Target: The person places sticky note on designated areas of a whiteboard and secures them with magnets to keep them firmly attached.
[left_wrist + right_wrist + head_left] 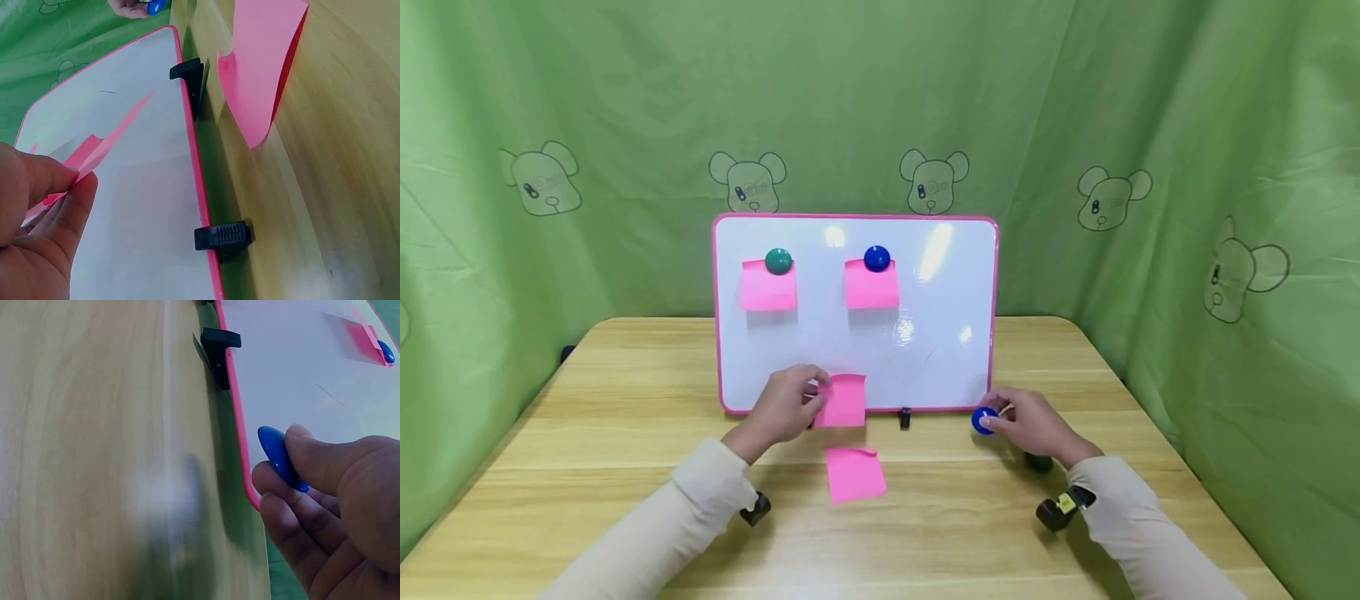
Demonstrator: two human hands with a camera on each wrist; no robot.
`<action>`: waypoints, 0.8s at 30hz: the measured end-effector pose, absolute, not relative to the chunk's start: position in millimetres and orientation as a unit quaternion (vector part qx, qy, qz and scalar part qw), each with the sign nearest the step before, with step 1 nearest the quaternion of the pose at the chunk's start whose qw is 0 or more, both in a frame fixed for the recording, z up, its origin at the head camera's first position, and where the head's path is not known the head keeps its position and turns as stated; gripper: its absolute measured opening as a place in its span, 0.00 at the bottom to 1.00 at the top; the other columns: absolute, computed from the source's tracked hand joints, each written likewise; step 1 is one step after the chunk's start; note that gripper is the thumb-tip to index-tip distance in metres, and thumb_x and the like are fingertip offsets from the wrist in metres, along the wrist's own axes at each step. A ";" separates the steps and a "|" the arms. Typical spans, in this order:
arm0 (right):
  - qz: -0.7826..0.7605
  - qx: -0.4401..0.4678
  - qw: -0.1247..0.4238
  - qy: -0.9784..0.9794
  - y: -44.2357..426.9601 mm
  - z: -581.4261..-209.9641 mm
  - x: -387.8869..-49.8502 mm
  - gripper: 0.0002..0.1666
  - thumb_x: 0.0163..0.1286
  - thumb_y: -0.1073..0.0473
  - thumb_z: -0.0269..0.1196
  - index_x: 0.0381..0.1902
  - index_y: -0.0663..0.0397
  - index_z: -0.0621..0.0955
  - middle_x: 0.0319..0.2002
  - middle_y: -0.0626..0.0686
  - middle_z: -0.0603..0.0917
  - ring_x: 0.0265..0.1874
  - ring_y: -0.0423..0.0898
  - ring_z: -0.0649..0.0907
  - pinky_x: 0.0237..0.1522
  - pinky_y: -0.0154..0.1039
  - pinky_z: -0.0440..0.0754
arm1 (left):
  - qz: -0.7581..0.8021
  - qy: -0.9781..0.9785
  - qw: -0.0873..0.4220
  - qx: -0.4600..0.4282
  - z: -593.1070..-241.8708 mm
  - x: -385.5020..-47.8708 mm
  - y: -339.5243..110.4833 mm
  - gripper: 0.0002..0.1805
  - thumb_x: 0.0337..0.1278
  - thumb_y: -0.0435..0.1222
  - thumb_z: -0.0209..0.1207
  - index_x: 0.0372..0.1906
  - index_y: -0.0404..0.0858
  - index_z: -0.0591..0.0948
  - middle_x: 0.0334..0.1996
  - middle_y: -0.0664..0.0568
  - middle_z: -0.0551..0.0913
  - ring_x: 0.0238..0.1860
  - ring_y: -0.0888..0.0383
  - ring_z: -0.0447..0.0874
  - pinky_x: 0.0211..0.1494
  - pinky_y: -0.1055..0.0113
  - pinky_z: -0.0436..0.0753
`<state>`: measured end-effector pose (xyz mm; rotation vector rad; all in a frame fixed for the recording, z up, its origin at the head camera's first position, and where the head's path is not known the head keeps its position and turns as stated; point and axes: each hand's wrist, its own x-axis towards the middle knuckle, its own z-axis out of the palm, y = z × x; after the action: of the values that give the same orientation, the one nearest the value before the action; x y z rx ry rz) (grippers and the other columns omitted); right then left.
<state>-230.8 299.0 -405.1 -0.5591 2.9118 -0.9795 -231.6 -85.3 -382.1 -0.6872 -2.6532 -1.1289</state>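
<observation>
one blue magnet (275,454), aslant

I have open room over the whiteboard (955,342), right of the upper blue magnet (877,259). Between the left fingers (81,194) and right fingers (315,456), the held pink note (844,404) and a jutting black clip (906,418) obstruct me. Bare surface (947,517) surrounds the loose note (856,475).

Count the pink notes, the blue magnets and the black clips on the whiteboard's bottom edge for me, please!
Pink notes: 4 (2 on the whiteboard, 1 in the left hand, 1 on the table)
Blue magnets: 2 (1 on the whiteboard, 1 in the right hand)
Black clips: 2
Total: 8
</observation>
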 end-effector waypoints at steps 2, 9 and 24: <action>-0.317 -0.179 0.006 0.931 299.1 -403.6 -231.6 0.10 0.65 0.63 0.66 0.44 0.61 0.81 0.34 0.50 0.80 0.33 0.45 0.82 0.36 0.38 0.83 | -0.383 -0.892 0.083 -0.226 -380.3 -232.1 -83.5 0.08 0.55 0.26 0.62 0.40 0.36 0.82 0.41 0.47 0.83 0.39 0.53 0.86 0.43 0.64 0.85; -0.323 -0.182 -0.004 0.929 300.2 -398.6 -235.1 0.10 0.65 0.65 0.65 0.44 0.62 0.80 0.34 0.52 0.81 0.33 0.46 0.83 0.35 0.37 0.84 | -0.396 -0.890 0.065 -0.216 -376.5 -235.7 -77.4 0.12 0.56 0.26 0.61 0.46 0.36 0.81 0.46 0.46 0.82 0.41 0.53 0.86 0.41 0.66 0.85; -0.313 -0.179 -0.023 0.932 296.9 -389.9 -239.4 0.12 0.66 0.66 0.64 0.47 0.63 0.80 0.38 0.56 0.82 0.34 0.49 0.83 0.35 0.39 0.84 | -0.409 -0.878 0.038 -0.244 -369.4 -241.2 -60.2 0.26 0.54 0.28 0.64 0.60 0.34 0.75 0.54 0.45 0.77 0.40 0.55 0.84 0.38 0.69 0.84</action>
<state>-239.4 296.9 -389.9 -0.5721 2.9734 -0.9988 -241.2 -60.2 -369.4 -0.7490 -2.6956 -1.2553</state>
